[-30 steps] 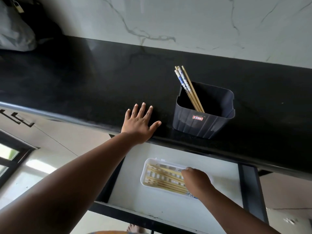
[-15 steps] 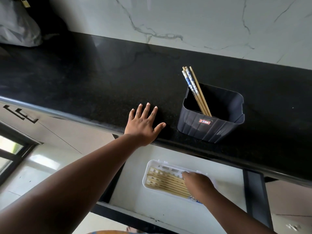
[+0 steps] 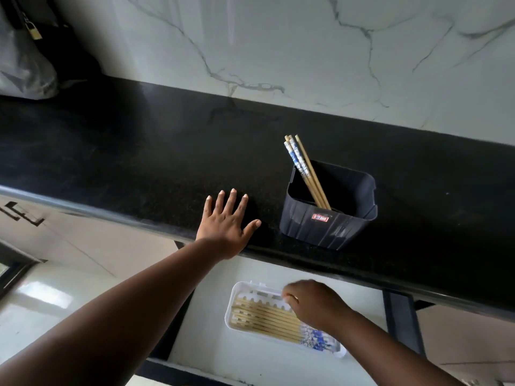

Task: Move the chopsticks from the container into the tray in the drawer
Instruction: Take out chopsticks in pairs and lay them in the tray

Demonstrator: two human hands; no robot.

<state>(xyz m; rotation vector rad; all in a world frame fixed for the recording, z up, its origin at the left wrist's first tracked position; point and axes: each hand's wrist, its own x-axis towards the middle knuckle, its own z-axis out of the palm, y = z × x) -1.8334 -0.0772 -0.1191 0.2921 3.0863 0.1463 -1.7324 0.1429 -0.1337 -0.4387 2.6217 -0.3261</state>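
The left hand (image 3: 226, 229) lies flat on the polished black stone countertop (image 3: 139, 162), palm down, fingers straight and spread and the thumb pointing out toward three o'clock; it grasps nothing. Just beside it, at three o'clock from the thumb and apart from it, stands the dark grey ribbed plastic container (image 3: 328, 221) with a small red label on its near wall, set close to the counter's front edge. A few slender wooden chopsticks with blue-and-white patterned tops (image 3: 302, 169) lean in it, their lower ends in the near part of the container and their tops tilted out over its rim toward eleven o'clock. Below the counter edge, at six o'clock from the container, the white-lined drawer (image 3: 250, 358) stands open, and in it sits the white rectangular plastic tray with a slotted bottom (image 3: 237, 295). A row of wooden chopsticks lying in the tray (image 3: 264, 320) runs lengthwise, side by side, with plain ends toward nine o'clock and blue-and-white patterned ends toward four o'clock. The right hand (image 3: 312, 303) is over the tray's far long side, back upward, fingers curled downward toward the rim; whether they pinch anything or merely touch the tray cannot be told, as the fingertips are hidden and slightly blurred. At ten o'clock in the view, at the counter's far left end, rests a crumpled grey plastic bag (image 3: 22, 65), and a white marble wall with grey veins (image 3: 306, 51) rises behind the counter.
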